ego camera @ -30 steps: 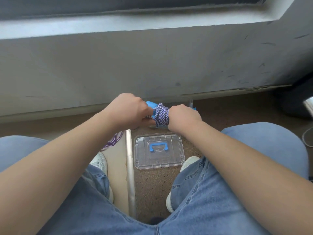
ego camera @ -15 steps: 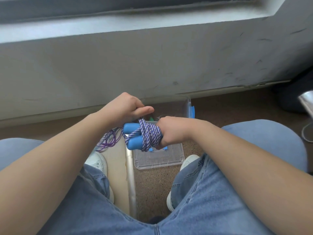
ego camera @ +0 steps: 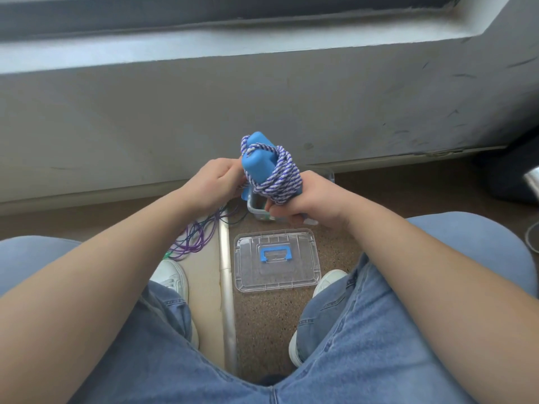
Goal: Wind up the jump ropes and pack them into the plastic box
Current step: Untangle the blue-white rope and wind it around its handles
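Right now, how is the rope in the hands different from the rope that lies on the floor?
The blue-and-white rope is thick, twisted and wound tightly around its blue handles; the purple rope is thin and lies in loose loops. The first is held up by the left hand and right hand, the second rests untouched. Neither is packed.

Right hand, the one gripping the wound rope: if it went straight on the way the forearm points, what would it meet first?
Probably the left hand, which faces it across the blue-handled, blue-and-white rope bundle that the right hand grips; depth is uncertain.
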`<state>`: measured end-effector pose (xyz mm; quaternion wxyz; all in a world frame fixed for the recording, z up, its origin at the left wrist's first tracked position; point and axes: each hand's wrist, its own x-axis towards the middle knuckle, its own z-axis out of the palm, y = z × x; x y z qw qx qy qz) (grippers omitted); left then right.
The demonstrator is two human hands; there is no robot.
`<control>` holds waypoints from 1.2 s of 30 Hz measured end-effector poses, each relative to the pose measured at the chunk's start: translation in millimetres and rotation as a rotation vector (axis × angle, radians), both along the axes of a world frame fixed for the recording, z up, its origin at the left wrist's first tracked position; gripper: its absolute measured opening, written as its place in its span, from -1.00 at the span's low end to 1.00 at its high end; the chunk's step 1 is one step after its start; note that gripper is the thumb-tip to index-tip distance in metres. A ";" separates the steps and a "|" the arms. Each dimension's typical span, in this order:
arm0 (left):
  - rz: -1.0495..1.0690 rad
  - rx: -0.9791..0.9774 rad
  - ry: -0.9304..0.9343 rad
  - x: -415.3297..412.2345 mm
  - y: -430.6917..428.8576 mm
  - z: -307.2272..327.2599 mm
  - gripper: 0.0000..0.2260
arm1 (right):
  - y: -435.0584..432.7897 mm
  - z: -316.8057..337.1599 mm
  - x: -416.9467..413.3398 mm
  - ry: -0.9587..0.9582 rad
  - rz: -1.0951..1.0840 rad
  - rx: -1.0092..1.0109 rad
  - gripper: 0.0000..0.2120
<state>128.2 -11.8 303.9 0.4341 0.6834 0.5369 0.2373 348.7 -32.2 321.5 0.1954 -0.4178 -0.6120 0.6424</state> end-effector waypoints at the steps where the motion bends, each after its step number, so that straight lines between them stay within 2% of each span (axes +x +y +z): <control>1: -0.011 0.020 0.032 3.4 -2.3 0.2 -0.67 | 0.4 -0.8 -0.5 -0.005 -0.040 0.009 -0.92; 4: -0.036 0.091 0.190 10.1 -8.1 2.2 -0.65 | 1.9 -4.9 -3.0 -0.016 -0.127 0.001 -0.90; 7: -0.048 0.118 0.256 9.8 -6.2 6.7 -0.65 | 3.5 -9.0 -2.9 0.008 -0.142 -0.029 -0.76; 10: -0.059 0.155 0.292 5.7 -1.6 9.6 -0.57 | 4.6 -8.7 -1.0 0.124 -0.127 -0.126 -0.91; 15: -0.066 0.265 0.441 2.9 -4.0 6.6 -0.62 | 4.2 -5.0 1.3 0.139 -0.079 -0.178 -0.95; 18: -0.118 0.220 0.383 -3.5 -6.0 2.5 -0.70 | 9.5 -1.7 6.1 0.136 -0.201 -0.181 -0.94; 21: -0.089 0.180 0.335 -3.5 -9.4 1.9 -0.75 | 17.8 -6.2 10.8 -0.005 -0.341 -0.136 -0.96; 26: -0.171 0.268 0.508 0.2 -14.0 0.7 -0.69 | 20.0 -20.2 6.2 -0.277 -0.429 -0.009 -0.80; 28: -0.219 0.301 0.539 -1.1 -14.0 2.4 -0.64 | 22.2 -25.4 5.6 -0.389 -0.459 -0.005 -0.87; 30: -0.310 0.369 0.601 -2.0 -14.2 3.0 -0.60 | 26.4 -31.8 9.3 -0.531 -0.542 0.026 -0.83; 32: -0.407 0.470 0.656 0.2 -16.1 2.4 -0.56 | 31.2 -35.8 17.2 -0.764 -0.605 0.144 -0.78; 34: -0.450 0.584 0.661 5.2 -18.4 4.6 -0.54 | 29.6 -31.9 18.8 -0.933 -0.555 0.248 -0.80; 36: -0.485 0.731 0.638 10.2 -19.8 10.5 -0.57 | 22.5 -30.0 13.2 -1.042 -0.384 0.281 -0.75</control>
